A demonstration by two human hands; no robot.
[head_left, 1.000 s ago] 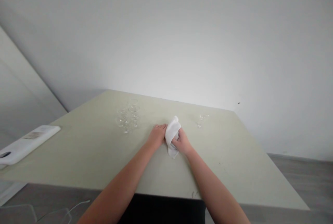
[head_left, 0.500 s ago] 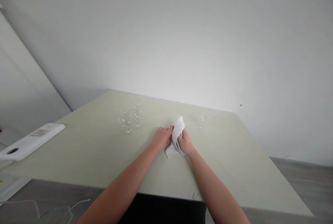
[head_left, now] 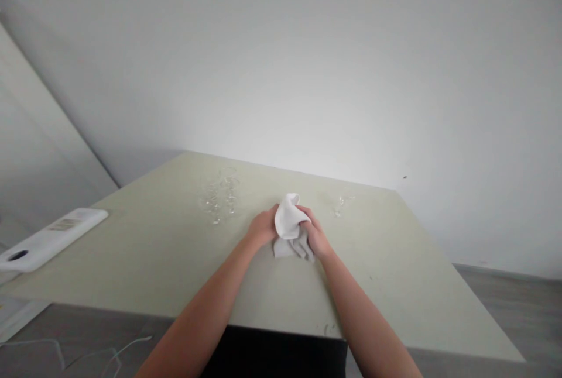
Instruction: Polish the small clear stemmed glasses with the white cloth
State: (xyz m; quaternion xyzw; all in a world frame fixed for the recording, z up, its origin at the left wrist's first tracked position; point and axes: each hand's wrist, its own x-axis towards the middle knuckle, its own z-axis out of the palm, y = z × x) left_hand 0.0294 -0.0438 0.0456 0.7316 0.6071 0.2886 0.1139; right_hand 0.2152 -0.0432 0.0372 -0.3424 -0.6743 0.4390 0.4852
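Note:
A white cloth (head_left: 288, 221) is bunched between my two hands, just above the table, its greyer lower folds hanging down. My left hand (head_left: 263, 226) is closed at the cloth's left edge, with its fingertips partly behind the fabric. On the other side, my right hand (head_left: 315, 233) grips the cloth with bent fingers, the thumb side tucked into the folds. Whether something lies inside the cloth is hidden. Left of my hands stand several clear glasses (head_left: 222, 195), see-through and hard to separate. To the right is more clear glassware (head_left: 342, 205), its outline faint.
The pale green table (head_left: 158, 249) reaches back to a white wall (head_left: 333, 74). On its left edge lies a long white device (head_left: 57, 237) with a label and a dark oval. A thin white cable (head_left: 127, 347) lies over the floor at lower left.
The cloth has turned and bunched: its upper part now spreads as a rounded fold facing me instead of a narrow upright strip. Both hands shifted slightly; my left hand moved a little left.

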